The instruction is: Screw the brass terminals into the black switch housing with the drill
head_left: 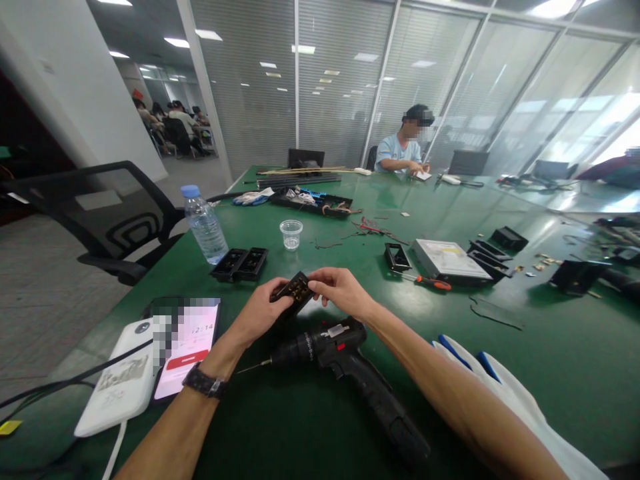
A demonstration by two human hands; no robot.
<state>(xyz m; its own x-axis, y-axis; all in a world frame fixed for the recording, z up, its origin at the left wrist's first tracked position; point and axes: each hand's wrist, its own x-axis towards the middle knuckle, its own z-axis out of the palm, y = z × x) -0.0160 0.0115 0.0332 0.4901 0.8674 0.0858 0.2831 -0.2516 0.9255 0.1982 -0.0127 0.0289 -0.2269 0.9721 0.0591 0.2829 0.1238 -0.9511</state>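
My left hand (263, 310) and my right hand (337, 290) together hold a small black component (295, 291) with gold contacts, just above the green table (550, 360). The left hand grips its lower end; the fingertips of the right hand pinch its upper right edge. A watch sits on my left wrist. Right below the hands a black power drill (350, 373) lies on its side, its bit pointing left.
A phone (187, 347) and white power bank (123, 383) lie at left. A water bottle (204, 223), black trays (240, 263), a plastic cup (291, 234), a screwdriver (430, 282), a grey box (447, 259) and white gloves (500, 387) surround me. Another person (403, 150) sits at the far end.
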